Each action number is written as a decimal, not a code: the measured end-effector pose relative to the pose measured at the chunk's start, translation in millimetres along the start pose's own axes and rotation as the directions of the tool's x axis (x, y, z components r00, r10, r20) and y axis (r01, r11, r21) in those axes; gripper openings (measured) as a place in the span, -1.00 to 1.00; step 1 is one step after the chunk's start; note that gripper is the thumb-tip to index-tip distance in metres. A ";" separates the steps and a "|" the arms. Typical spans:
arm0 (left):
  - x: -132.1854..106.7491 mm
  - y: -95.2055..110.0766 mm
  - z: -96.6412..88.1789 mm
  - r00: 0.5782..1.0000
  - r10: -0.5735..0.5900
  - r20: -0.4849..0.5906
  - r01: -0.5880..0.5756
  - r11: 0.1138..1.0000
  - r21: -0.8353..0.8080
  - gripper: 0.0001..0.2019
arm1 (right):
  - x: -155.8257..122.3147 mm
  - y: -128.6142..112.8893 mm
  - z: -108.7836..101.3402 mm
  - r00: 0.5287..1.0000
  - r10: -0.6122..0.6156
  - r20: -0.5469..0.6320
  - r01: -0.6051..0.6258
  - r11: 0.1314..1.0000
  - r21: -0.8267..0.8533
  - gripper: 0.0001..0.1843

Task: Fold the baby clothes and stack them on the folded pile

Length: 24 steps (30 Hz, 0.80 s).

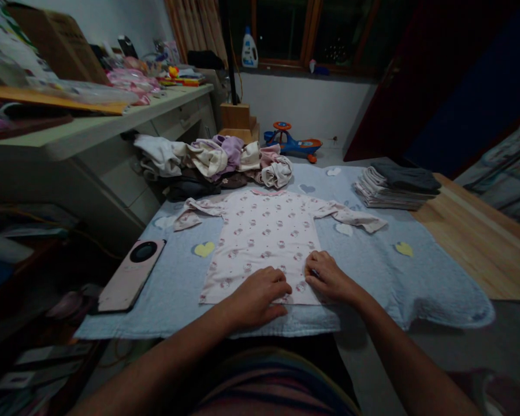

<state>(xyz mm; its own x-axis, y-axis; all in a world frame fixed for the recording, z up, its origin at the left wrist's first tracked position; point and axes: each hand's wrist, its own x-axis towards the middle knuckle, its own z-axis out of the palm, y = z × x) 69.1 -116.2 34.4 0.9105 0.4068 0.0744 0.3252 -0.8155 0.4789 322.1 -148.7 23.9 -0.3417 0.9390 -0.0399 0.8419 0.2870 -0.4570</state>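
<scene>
A pale pink long-sleeved shirt (268, 231) with a small repeated cartoon print lies spread out flat, its collar away from me and its sleeves stretched to both sides. On its lower middle, near the hem, rests my left hand (260, 294), fingers loosely bent and thumb apart. My right hand (327, 277) lies over the lower right side edge, fingers bent, with a gap between thumb and fingers. No cloth shows gathered in either hand. Under the shirt is a light blue quilted cover (364, 271) with heart and cloud shapes.
Crumpled clothes (208, 159) are heaped at the far left of the cover. A folded stack of clothes (394, 185) sits at the far right, by bare wood (481, 231). A pink phone (132, 277) lies at the left edge. A cluttered desk (112, 130) stands left.
</scene>
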 end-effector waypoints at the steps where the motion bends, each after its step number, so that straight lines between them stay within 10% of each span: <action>1: 6.4 0.6 2.1 1.000 0.005 0.015 -0.005 1.000 0.019 -0.71 | 0.1 0.4 0.5 1.000 0.001 -0.003 -0.001 1.000 0.001 -0.92; 24: 18.8 -6.5 22.7 0.995 0.053 -0.083 -0.059 0.996 -0.072 -0.80 | 3.8 -1.9 4.6 0.998 0.051 -0.042 -0.050 0.999 0.019 -0.92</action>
<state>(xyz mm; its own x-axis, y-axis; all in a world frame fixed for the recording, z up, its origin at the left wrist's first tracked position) 90.0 -112.6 12.8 0.9019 0.3961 0.1723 0.2517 -0.8061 0.5356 317.3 -146.6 20.5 -0.2807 0.9594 -0.0261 0.8501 0.2359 -0.4708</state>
